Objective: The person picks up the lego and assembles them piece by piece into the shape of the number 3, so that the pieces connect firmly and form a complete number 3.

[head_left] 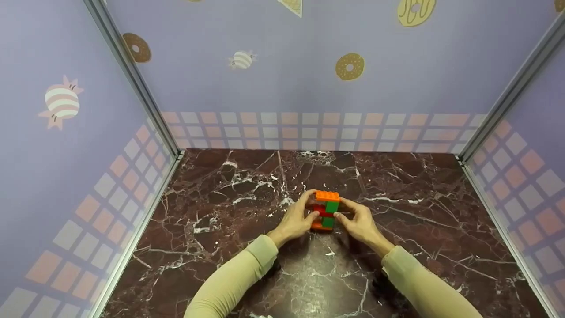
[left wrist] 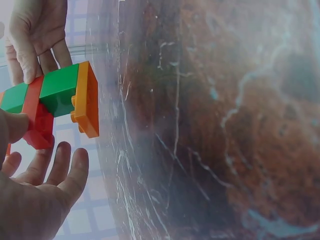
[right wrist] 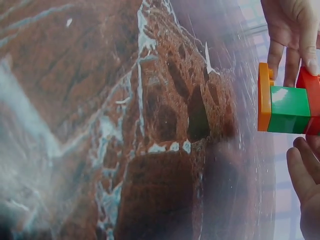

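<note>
A stack of toy building bricks stands upright between the hands in the head view. An orange brick [head_left: 327,195] tops it, then a green brick [head_left: 332,206], a red brick [head_left: 327,214], another green brick [head_left: 328,222] and an orange base [head_left: 321,227]. My left hand [head_left: 296,221] grips the stack from the left, its thumb on the red brick. From the right, my right hand [head_left: 361,224] holds it, thumb also at the red layer. The left wrist view shows studs on the orange base [left wrist: 88,102]. Whether the base touches the table cannot be told.
A dark red marbled tabletop [head_left: 229,198] with white veins lies beneath the hands. Lilac panels surround it at the back [head_left: 291,79], left [head_left: 57,168] and right [head_left: 538,145], joined by grey metal corner posts [head_left: 137,84].
</note>
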The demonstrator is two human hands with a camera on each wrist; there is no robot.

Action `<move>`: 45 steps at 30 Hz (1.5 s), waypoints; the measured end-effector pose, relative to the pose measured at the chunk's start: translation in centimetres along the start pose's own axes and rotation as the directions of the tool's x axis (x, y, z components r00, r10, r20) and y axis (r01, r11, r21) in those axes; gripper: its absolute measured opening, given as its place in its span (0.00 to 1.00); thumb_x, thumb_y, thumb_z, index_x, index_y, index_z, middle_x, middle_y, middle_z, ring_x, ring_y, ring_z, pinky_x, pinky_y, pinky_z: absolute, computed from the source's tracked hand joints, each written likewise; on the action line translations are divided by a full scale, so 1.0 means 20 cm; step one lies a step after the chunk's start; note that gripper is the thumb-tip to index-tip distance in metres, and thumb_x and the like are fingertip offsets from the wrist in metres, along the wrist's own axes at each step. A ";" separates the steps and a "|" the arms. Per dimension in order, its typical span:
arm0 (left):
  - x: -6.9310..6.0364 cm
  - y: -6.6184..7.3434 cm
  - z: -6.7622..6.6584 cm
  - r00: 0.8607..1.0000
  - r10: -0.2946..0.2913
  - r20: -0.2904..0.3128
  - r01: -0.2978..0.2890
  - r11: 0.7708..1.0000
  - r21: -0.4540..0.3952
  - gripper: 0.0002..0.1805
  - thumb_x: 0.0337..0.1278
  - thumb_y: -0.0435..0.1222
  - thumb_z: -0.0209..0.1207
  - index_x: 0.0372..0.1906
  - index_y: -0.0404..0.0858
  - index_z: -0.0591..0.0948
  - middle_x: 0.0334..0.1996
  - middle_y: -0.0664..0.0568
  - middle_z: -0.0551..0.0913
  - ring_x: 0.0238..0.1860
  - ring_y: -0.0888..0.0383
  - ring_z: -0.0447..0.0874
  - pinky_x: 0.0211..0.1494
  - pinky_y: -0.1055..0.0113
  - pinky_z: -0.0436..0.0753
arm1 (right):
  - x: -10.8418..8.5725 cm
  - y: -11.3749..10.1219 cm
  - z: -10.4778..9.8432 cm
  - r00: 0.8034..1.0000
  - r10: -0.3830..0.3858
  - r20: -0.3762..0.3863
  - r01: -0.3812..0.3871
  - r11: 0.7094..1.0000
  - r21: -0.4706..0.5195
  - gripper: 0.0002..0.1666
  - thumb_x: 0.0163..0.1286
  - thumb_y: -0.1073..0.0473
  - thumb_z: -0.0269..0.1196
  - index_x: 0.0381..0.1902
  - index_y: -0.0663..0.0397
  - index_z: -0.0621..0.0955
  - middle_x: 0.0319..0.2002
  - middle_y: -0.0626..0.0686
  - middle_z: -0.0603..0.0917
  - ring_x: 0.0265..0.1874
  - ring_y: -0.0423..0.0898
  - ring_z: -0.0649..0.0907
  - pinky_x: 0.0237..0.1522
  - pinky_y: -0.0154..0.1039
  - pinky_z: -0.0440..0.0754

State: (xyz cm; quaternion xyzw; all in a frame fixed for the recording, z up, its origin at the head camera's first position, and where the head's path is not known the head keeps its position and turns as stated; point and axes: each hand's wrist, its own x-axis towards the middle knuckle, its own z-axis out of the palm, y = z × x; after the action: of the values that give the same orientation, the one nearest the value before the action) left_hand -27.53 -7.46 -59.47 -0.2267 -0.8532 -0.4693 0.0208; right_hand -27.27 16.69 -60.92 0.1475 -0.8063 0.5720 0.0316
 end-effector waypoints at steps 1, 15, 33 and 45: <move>0.00 0.00 0.00 1.000 -0.003 0.000 0.003 1.000 -0.013 0.35 0.75 0.28 0.64 0.82 0.40 0.69 0.60 0.40 0.91 0.63 0.44 0.92 0.75 0.45 0.85 | 0.00 0.00 0.00 1.000 0.002 0.005 -0.002 1.000 0.013 0.32 0.74 0.72 0.72 0.74 0.66 0.82 0.57 0.66 0.94 0.58 0.60 0.92 0.57 0.30 0.89; -0.01 0.01 -0.01 1.000 -0.004 -0.003 0.004 0.993 -0.116 0.36 0.79 0.28 0.61 0.86 0.40 0.66 0.61 0.35 0.85 0.57 0.43 0.92 0.67 0.46 0.90 | 0.00 -0.03 0.04 0.999 0.054 -0.005 -0.053 0.991 0.124 0.33 0.78 0.73 0.66 0.78 0.73 0.75 0.64 0.73 0.88 0.64 0.57 0.89 0.59 0.26 0.86; 0.00 0.03 -0.01 0.996 -0.081 0.028 0.085 0.980 -0.181 0.36 0.82 0.30 0.60 0.87 0.41 0.65 0.63 0.33 0.84 0.56 0.41 0.94 0.62 0.46 0.92 | 0.00 -0.04 0.05 0.994 0.098 0.041 -0.106 0.958 0.266 0.33 0.83 0.72 0.61 0.80 0.79 0.69 0.64 0.79 0.82 0.46 0.32 0.89 0.53 0.32 0.93; -0.01 0.03 -0.01 0.995 -0.091 -0.040 0.084 0.984 -0.155 0.35 0.77 0.28 0.63 0.84 0.29 0.69 0.63 0.31 0.85 0.59 0.38 0.91 0.68 0.43 0.90 | 0.00 -0.04 0.07 0.995 0.104 0.008 -0.103 0.970 0.221 0.29 0.82 0.69 0.64 0.75 0.78 0.76 0.63 0.78 0.85 0.45 0.31 0.89 0.49 0.33 0.94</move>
State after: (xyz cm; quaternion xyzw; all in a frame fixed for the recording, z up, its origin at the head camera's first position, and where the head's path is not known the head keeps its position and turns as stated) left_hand -27.21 -7.32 -58.94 -0.1791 -0.8232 -0.5388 0.0026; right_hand -26.86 15.24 -60.73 0.1066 -0.7442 0.6593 -0.0134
